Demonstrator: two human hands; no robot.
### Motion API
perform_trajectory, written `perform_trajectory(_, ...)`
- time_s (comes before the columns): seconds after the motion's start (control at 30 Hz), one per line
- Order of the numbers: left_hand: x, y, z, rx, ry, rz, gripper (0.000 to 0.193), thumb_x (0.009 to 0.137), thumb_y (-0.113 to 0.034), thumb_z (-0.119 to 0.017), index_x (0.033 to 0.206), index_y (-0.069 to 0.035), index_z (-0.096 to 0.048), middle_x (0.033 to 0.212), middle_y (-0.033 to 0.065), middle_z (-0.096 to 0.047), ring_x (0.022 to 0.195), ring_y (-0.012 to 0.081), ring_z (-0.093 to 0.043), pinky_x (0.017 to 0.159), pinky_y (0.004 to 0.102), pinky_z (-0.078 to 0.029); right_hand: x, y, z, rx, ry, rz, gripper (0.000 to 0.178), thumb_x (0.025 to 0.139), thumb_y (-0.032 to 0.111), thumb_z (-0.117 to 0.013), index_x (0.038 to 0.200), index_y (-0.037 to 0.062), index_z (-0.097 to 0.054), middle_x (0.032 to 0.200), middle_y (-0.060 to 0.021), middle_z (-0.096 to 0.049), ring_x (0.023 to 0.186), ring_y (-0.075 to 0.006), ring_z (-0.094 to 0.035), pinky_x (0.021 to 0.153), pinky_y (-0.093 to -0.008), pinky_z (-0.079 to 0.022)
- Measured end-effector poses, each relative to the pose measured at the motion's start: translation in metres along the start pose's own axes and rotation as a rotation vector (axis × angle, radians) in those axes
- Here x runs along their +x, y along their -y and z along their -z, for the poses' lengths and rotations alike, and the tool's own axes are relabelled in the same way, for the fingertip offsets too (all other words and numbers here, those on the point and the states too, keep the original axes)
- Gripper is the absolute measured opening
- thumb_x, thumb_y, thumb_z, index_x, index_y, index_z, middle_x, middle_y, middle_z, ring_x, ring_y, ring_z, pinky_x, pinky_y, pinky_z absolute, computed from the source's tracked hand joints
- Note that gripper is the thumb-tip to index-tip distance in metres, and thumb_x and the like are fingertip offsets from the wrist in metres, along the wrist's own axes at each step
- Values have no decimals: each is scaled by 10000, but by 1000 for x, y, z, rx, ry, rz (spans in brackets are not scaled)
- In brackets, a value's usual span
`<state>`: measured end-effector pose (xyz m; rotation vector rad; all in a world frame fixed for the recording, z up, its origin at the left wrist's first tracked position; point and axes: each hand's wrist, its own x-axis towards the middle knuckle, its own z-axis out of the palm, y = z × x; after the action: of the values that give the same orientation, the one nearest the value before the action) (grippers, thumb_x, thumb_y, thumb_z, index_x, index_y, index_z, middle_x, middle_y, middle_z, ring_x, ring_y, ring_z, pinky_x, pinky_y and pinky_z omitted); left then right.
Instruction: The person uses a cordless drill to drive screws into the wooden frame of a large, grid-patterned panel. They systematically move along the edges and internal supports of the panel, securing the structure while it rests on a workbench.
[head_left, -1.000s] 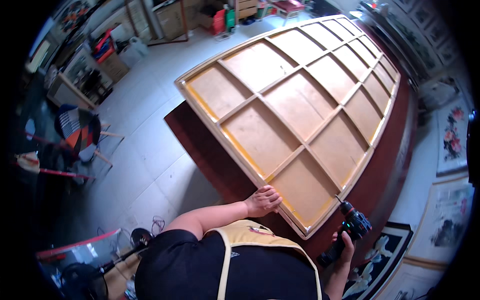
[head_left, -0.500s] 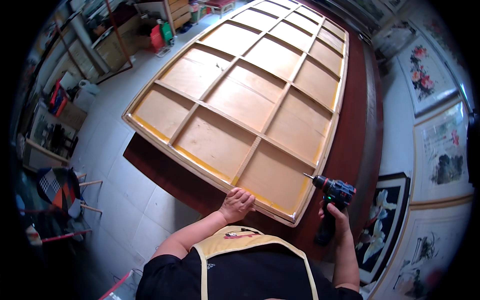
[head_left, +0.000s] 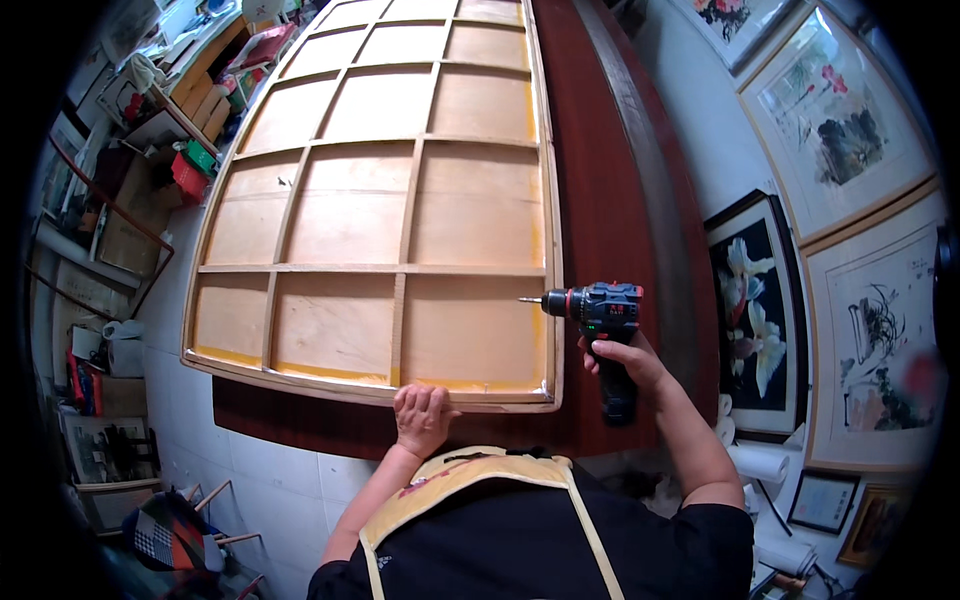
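A large wooden panel (head_left: pixel 470 340) with a grid of battens lies on a dark red table (head_left: pixel 610 230). Yellowish strips run along its inner border. My left hand (head_left: pixel 424 420) grips the panel's near edge, fingers curled over the rim. In my right hand (head_left: pixel 628 358) is a cordless drill (head_left: pixel 602 305), held by its handle. Its bit points left, over the panel's right border near the near right corner. Whether the bit touches the wood, I cannot tell.
Framed flower paintings (head_left: pixel 757 310) lean along the right wall. White paper rolls (head_left: pixel 758 463) lie below them. At the lower left stands a patchwork chair (head_left: pixel 175 530); boxes, a red bag (head_left: pixel 190 178) and shelves crowd the far left.
My view has turned right, so the panel now appears straighter and further left. The drill has swung level, its bit now over the panel's right border. My left hand still grips the near edge.
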<state>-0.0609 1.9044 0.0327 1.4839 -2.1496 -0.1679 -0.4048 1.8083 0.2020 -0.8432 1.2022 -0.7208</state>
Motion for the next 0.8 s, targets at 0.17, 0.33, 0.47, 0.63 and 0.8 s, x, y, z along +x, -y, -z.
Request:
perform_trajectory(0.17,-6,9,-7,24,8,10,438,788,-317,-728,1133,-105,-563,1055,107,-551,1042,315,-530,954,481,-374,7,-8,13,-27,3,-95,356,810,244,-726,1052,-6,-648,801,-80,-690,716,-153,-683,670,-269,-552)
perform_trajectory(0.33,0,0,1,13,45,32,425,818,-375,-708,1153,-137,-598,1069,67,-585,1091,285,-538,1002,444,-347,16,10,28,-150,74,-185,439,783,271,-734,1107,-6,-627,892,-87,-684,714,-143,-663,662,-272,-550)
perform_trajectory(0.47,-2,3,-2,57,50,39,418,831,-407,-687,1147,-148,-598,1089,28,-587,1091,235,-540,1019,420,-347,61,24,31,-337,275,-333,502,741,345,-754,1069,-15,-630,854,-85,-673,675,-152,-648,634,-279,-535)
perform_trajectory(0.63,-1,1,-4,70,66,59,410,842,-423,-674,1142,-153,-606,1101,17,-588,1101,217,-538,1034,415,-342,120,22,22,-408,516,-513,460,719,323,-773,1008,-12,-646,845,-93,-673,653,-153,-652,592,-272,-538)
perform_trajectory(0.8,-3,4,-7,53,80,55,410,855,-434,-667,1147,-152,-614,1087,15,-598,1071,213,-555,1019,423,-362,165,16,13,-494,698,-699,361,787,278,-740,993,-6,-658,877,-88,-688,671,-130,-658,586,-248,-542)
